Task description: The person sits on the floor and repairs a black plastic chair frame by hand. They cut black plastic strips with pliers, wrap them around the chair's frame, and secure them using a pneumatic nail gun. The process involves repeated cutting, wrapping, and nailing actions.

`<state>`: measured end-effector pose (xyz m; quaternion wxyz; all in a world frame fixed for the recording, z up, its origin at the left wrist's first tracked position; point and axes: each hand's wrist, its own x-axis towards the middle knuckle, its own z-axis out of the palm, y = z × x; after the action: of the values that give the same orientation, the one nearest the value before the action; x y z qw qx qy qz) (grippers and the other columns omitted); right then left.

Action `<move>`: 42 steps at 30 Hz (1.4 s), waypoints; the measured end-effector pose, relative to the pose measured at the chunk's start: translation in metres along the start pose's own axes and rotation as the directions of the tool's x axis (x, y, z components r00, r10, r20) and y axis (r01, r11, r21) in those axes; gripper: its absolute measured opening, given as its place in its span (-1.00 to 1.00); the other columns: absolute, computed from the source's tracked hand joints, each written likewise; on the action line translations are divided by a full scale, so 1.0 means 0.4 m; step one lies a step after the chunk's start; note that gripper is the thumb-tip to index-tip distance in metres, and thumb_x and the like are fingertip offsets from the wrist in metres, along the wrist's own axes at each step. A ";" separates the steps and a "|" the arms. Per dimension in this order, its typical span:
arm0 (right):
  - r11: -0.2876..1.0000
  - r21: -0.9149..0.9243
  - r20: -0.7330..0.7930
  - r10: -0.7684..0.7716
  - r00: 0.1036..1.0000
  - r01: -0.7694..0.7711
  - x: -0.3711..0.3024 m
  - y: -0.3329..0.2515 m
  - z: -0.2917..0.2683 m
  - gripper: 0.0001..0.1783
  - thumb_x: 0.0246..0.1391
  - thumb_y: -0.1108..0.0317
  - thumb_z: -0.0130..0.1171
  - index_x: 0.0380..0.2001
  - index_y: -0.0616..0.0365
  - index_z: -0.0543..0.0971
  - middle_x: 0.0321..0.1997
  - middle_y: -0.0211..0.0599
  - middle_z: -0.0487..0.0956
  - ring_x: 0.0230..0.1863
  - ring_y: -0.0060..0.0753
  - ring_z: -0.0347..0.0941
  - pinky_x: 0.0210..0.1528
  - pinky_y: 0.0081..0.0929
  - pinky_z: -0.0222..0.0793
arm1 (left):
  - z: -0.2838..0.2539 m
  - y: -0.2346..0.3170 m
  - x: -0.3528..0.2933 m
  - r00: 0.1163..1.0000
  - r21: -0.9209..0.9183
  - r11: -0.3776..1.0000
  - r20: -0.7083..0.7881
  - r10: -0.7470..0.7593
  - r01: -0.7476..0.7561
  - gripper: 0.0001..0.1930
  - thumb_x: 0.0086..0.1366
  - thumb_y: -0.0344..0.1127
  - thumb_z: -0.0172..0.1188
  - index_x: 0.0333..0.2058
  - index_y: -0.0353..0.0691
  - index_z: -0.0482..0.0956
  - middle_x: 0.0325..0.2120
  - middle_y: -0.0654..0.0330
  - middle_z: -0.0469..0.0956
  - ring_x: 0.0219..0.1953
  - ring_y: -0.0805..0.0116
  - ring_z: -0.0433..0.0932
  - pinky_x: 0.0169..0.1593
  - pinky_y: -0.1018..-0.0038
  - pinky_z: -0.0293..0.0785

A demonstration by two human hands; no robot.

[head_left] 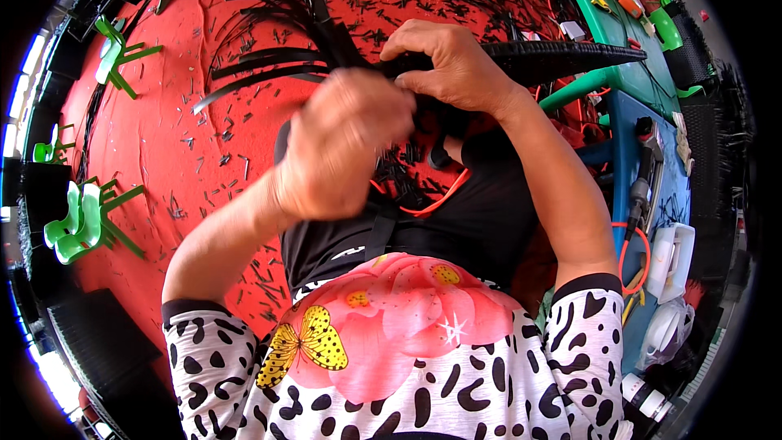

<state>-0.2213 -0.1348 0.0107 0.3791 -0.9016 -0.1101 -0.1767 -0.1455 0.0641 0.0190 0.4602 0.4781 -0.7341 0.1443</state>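
A black woven piece (562, 55) stretches across in front of me, with many loose flat black strips (273, 2) fanning out from its left end. My right hand (456, 65) is closed on the woven piece, thumb and forefinger curled at its near edge. My left hand (346, 143) is raised just left of the right one, beside the base of the loose strips. Motion smears its fingers, so whether they hold a strip is unclear. My black-clad lap lies below both hands, and an orange-red cord (436, 205) curves over it.
Black offcuts litter the red floor covering (179, 187). Green chairs (90, 220) stand at the left. On the right are a green table (599, 0) and a blue surface (631, 126) bearing a long grey-black tool (643, 175) and a white tray (672, 262).
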 end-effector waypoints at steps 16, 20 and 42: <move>0.999 -0.010 0.038 -0.033 0.999 0.034 0.027 0.035 0.013 -0.77 -0.16 0.69 0.12 -0.35 0.26 0.57 -0.30 -0.33 0.56 -0.23 -0.38 0.51 -0.16 -0.55 0.41 | 0.084 0.113 -0.095 0.950 -0.112 0.993 0.302 0.078 -0.046 -0.78 -0.18 -0.43 0.19 -0.46 -0.37 0.52 -0.42 0.06 0.49 -0.40 0.14 0.51 -0.28 0.27 0.49; 0.999 0.042 0.131 0.009 0.991 -0.015 0.046 0.035 -0.005 -0.82 -0.18 0.70 0.11 -0.43 0.26 0.54 -0.34 -0.34 0.53 -0.28 -0.39 0.47 -0.19 -0.52 0.38 | 0.072 0.095 -0.105 0.980 -0.054 0.997 0.195 -0.034 0.046 -0.78 -0.18 -0.55 0.15 -0.44 -0.37 0.51 -0.44 0.06 0.48 -0.44 0.15 0.51 -0.35 0.31 0.48; 0.996 0.055 0.198 -0.075 0.977 0.065 0.071 0.072 -0.031 -0.62 -0.24 0.72 -0.04 -0.29 0.28 0.58 -0.20 -0.18 0.60 -0.10 -0.27 0.52 -0.01 -0.42 0.41 | 0.011 -0.006 0.014 0.941 0.241 0.927 0.109 -0.320 0.287 -0.45 -0.08 -0.54 0.27 -0.01 -0.39 0.44 0.03 -0.11 0.42 0.09 -0.05 0.40 0.14 0.21 0.31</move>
<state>-0.1886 -0.1616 0.0116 0.3815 -0.9008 -0.1837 -0.0958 -0.1465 0.0566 0.0207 0.3657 0.6437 -0.6621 0.1165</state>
